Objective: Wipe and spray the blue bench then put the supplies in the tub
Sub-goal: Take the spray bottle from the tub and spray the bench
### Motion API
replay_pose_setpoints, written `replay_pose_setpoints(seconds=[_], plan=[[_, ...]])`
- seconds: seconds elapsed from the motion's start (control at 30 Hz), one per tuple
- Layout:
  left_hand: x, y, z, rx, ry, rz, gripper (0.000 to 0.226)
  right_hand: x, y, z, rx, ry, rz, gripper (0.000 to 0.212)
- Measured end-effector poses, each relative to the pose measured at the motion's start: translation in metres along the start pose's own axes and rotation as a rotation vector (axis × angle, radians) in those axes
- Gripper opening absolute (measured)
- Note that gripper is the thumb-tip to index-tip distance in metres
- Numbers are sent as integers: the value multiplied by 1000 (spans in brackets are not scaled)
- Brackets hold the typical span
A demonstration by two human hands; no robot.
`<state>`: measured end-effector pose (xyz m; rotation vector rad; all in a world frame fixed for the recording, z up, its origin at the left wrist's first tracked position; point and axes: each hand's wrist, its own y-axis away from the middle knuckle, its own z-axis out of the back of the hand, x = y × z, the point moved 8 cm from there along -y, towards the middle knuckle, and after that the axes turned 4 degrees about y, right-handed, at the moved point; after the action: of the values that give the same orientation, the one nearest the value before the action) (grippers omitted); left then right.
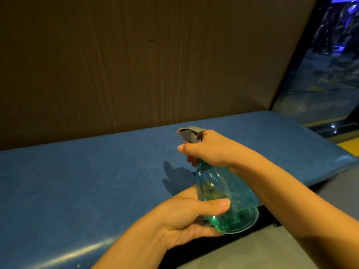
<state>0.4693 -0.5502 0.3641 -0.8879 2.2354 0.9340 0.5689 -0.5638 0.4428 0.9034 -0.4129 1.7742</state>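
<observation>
A clear teal spray bottle (231, 199) with a grey trigger head is held above the front part of the blue bench (87, 171). My right hand (209, 150) grips the bottle's neck just under the grey head, which points left. My left hand (190, 216) cups the bottle's base from below, thumb laid across its side. A little green liquid sits in the bottom of the bottle. No cloth or tub is in view.
A brown wooden panel (136, 65) rises behind the bench as its back. A dark glass window (330, 65) stands at the right end. A grey surface (262, 249) lies below the bench's front edge at the lower right.
</observation>
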Motion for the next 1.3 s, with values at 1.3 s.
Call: replay_pose_setpoints(seconds=[1.3], plan=[[32,-41,-42,176,-210,252,45,-90,39,47,-120,-101,-224,17]])
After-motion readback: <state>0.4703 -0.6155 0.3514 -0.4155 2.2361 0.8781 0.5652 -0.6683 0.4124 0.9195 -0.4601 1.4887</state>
